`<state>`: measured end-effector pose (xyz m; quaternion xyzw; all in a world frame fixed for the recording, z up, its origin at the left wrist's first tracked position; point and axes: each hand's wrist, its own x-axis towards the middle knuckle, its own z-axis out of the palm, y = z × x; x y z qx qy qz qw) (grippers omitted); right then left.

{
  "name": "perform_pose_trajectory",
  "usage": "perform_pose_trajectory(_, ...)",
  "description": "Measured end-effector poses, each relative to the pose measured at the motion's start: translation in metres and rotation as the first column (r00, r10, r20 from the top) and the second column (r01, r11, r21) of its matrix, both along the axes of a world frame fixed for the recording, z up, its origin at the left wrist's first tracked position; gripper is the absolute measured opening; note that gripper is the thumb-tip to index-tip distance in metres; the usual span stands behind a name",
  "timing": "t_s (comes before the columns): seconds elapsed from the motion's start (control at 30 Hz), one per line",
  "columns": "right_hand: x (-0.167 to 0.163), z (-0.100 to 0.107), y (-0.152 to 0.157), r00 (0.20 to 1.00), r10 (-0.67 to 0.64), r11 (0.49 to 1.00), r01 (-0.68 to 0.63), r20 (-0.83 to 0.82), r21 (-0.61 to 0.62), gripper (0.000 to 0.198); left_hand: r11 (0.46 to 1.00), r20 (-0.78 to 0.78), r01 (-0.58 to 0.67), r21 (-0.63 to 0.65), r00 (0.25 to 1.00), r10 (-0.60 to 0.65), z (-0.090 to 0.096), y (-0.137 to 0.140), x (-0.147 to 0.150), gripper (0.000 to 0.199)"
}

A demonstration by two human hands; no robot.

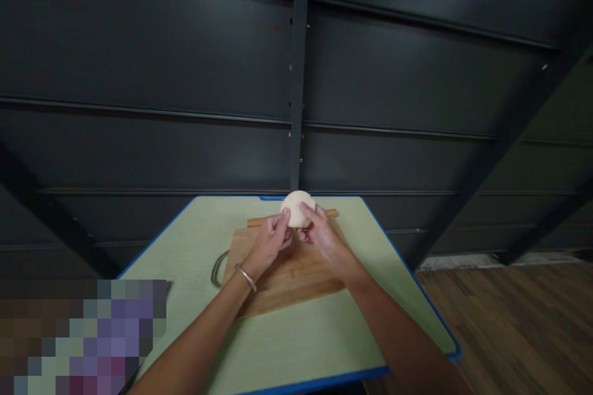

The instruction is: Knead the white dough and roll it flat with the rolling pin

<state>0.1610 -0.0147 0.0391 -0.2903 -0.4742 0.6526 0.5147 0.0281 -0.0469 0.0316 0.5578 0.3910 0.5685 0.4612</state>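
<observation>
The left hand [273,242] and right hand [321,233] grip a pale, round dough disc [295,204] above the twelve o'clock end of a brown wooden board [291,278] on a pale-green tabletop [301,345]. A tan wooden rolling pin [257,222] lies behind them.

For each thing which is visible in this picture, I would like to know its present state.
Dough: rounded, in one piece
Left hand: holding the dough, thumb on it
Right hand: the same
Board: flat on the table, partly covered by the arms
Rolling pin: lying by the board's far edge
Bracelet: worn on the left wrist
</observation>
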Motion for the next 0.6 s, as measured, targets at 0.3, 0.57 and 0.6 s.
perform_pose_trajectory(0.3, 0.011, 0.003, 0.007, 0.987, -0.069, 0.991, 0.051, 0.148, 0.120, 0.064, 0.999, -0.058, -0.019, -0.027, 0.998, 0.017, 0.004, -0.002, 0.003, 0.071)
perform_pose_trajectory(0.57, 0.004, 0.000, -0.001, 0.976, -0.092, 0.975, 0.048, 0.198, 0.216, 0.066, 0.997, -0.134, -0.009, -0.075, 0.991, -0.001, 0.003, -0.001, -0.007, 0.071)
perform_pose_trajectory(0.6, 0.006, 0.000, 0.000, 0.975, -0.055, 0.979, 0.012, 0.213, 0.202, 0.066, 0.997, -0.125, 0.008, -0.082, 0.992, -0.018, 0.001, -0.001, -0.008, 0.071)
